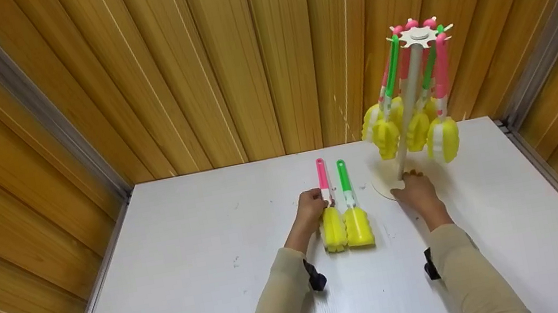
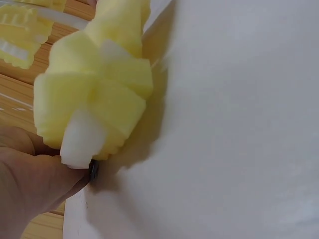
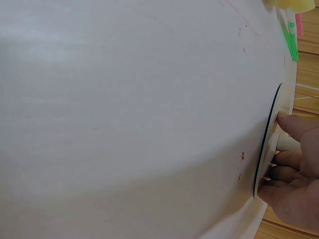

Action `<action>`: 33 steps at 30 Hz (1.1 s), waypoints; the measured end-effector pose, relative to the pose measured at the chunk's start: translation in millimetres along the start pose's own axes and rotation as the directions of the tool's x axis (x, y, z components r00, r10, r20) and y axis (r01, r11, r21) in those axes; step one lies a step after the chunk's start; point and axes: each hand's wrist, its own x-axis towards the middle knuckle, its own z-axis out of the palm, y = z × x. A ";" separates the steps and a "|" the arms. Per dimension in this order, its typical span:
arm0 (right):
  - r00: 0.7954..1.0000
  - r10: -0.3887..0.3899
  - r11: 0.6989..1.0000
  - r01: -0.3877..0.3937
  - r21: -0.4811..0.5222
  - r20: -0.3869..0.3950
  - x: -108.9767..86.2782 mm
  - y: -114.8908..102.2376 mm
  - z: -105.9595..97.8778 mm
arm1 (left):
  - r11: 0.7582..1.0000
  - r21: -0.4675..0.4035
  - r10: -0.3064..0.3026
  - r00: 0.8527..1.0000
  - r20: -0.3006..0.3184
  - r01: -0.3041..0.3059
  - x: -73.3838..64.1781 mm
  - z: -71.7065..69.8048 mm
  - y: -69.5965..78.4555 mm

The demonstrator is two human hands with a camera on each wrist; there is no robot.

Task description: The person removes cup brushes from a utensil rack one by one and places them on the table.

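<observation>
A pink-handled sponge brush (image 1: 332,227) with a ribbed yellow head lies on the white table. My left hand (image 1: 310,205) pinches it at the neck; in the left wrist view the sponge head (image 2: 94,89) partly covers the fingers. Right beside it lies a green-handled sponge brush (image 1: 358,226). My right hand (image 1: 419,194) is low on the white rack stand (image 1: 410,116), thumb and fingers around the foot of its pole. In the right wrist view, fingertips press on the round base (image 3: 273,124). Several more sponge brushes (image 1: 442,139) hang from the rack's notched top.
The white table (image 1: 209,283) reaches back to a wood-patterned panel wall (image 1: 239,60). Similar panels stand at left and right, with grey metal framing (image 1: 71,118) at the corners. Small reddish marks dot the tabletop near the stand's base.
</observation>
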 end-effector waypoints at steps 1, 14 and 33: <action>1.000 -0.006 1.000 0.006 -0.004 -0.008 -0.1 0.4 0.5 | 1.000 0.002 0.000 1.000 0.003 0.000 0.4 -0.4 -0.8; 1.000 0.022 1.000 -0.022 -0.001 -0.006 -0.7 -2.9 -0.6 | 1.000 0.009 -0.021 0.999 0.025 0.020 1.4 -3.8 -1.3; 0.999 -0.026 1.000 0.026 -0.006 -0.032 -5.4 -2.9 -3.3 | 0.993 0.081 0.084 0.996 -0.012 -0.083 -2.6 -3.3 -5.7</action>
